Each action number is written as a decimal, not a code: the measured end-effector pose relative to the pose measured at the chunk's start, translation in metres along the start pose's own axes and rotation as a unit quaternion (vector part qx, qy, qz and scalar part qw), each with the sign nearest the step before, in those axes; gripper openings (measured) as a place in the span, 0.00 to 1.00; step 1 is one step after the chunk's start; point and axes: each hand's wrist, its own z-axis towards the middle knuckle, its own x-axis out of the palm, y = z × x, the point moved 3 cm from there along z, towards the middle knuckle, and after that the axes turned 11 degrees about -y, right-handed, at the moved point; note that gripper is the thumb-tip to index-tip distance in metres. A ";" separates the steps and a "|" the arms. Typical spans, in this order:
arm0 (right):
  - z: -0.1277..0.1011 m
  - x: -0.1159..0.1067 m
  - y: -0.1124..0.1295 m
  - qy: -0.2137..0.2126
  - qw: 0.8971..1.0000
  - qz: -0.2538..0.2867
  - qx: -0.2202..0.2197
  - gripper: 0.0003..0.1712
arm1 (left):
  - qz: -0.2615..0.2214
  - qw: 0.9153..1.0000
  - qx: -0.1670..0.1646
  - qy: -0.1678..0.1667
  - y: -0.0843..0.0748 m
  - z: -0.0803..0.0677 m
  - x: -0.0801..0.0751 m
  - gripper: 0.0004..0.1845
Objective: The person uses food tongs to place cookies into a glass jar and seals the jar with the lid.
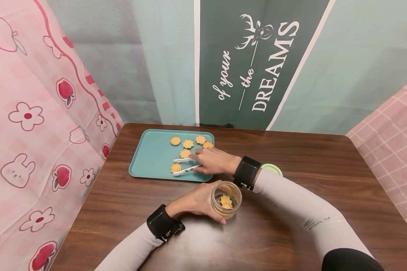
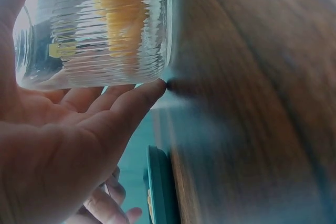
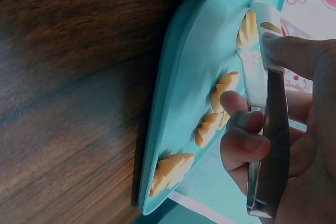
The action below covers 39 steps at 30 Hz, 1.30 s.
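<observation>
A teal tray point(image 1: 152, 158) on the wooden table carries several flower-shaped cookies point(image 1: 188, 143). My right hand point(image 1: 214, 161) grips white-tipped metal tongs point(image 1: 185, 165) whose tips sit either side of a swirl cookie point(image 1: 176, 168) at the tray's front. In the right wrist view the tongs point(image 3: 270, 145) lie under my fingers point(image 3: 244, 145) above the tray point(image 3: 178, 93). My left hand point(image 1: 193, 201) holds a ribbed glass jar point(image 1: 225, 200) standing on the table, with cookies inside it. In the left wrist view the jar point(image 2: 94, 30) rests against my palm point(image 2: 68, 129).
A pale green lid point(image 1: 272, 169) lies on the table behind my right wrist. Pink patterned cloth point(image 1: 37, 124) hangs at the left and a checked pink one point(image 1: 393, 150) at the right. A green banner point(image 1: 257, 64) stands behind the table.
</observation>
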 end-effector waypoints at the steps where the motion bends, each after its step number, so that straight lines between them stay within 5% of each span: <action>1: 0.000 0.000 0.000 -0.001 1.000 0.001 -0.001 0.23 | -0.001 1.000 -0.001 0.000 0.000 0.000 0.000 0.51; 39: -0.009 -0.006 0.005 -0.049 0.998 -0.004 -0.037 0.14 | -0.011 1.000 -0.011 0.006 0.000 0.002 0.000 0.53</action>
